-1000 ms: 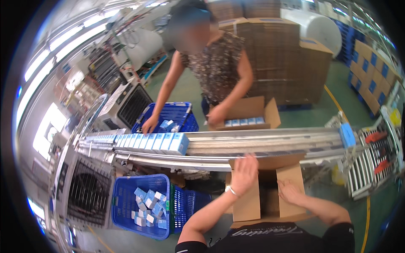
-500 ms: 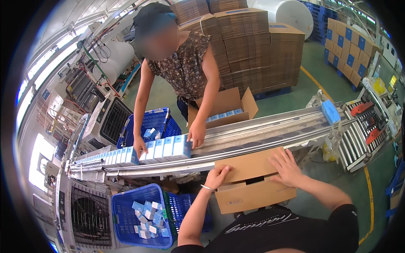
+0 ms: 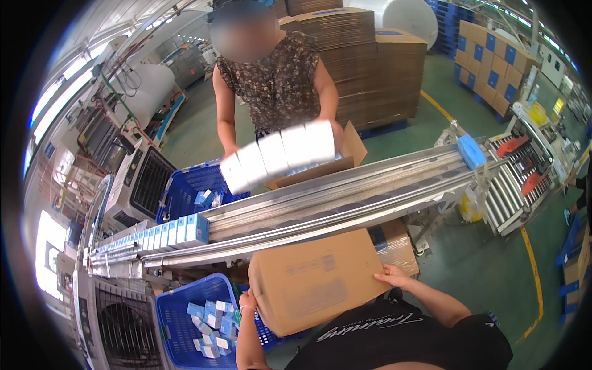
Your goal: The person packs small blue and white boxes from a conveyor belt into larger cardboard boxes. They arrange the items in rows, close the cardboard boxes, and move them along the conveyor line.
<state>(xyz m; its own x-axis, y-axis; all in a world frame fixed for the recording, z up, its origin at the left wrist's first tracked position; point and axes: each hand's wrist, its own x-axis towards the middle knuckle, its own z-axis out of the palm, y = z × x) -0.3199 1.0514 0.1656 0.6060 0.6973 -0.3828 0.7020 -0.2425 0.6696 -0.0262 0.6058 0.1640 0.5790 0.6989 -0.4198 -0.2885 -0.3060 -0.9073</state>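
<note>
A brown cardboard carton (image 3: 314, 280) is held tilted in front of me, a broad printed side facing up. My left hand (image 3: 247, 300) is closed on its left end near the lower corner. My right hand (image 3: 394, 276) grips the right end, thumb on top and the other fingers partly hidden. Across the conveyor (image 3: 333, 194), a co-worker holds a row of white packets (image 3: 280, 151), blurred by motion, above an open carton (image 3: 353, 148) that has packets inside. More blue-and-white packets (image 3: 179, 232) stand lined up on the conveyor's left part.
A blue crate (image 3: 161, 314) of loose packets sits at lower left; another blue crate (image 3: 179, 185) stands beyond the conveyor. A lone blue packet (image 3: 471, 152) lies near the roller table (image 3: 502, 200). Under the conveyor is another carton (image 3: 398, 246). Cardboard stacks (image 3: 394, 80) rise behind.
My carton has turned over from its flaps facing up to a broad side facing up, and my hands have shifted to its ends. The co-worker has lifted a row of packets off the conveyor.
</note>
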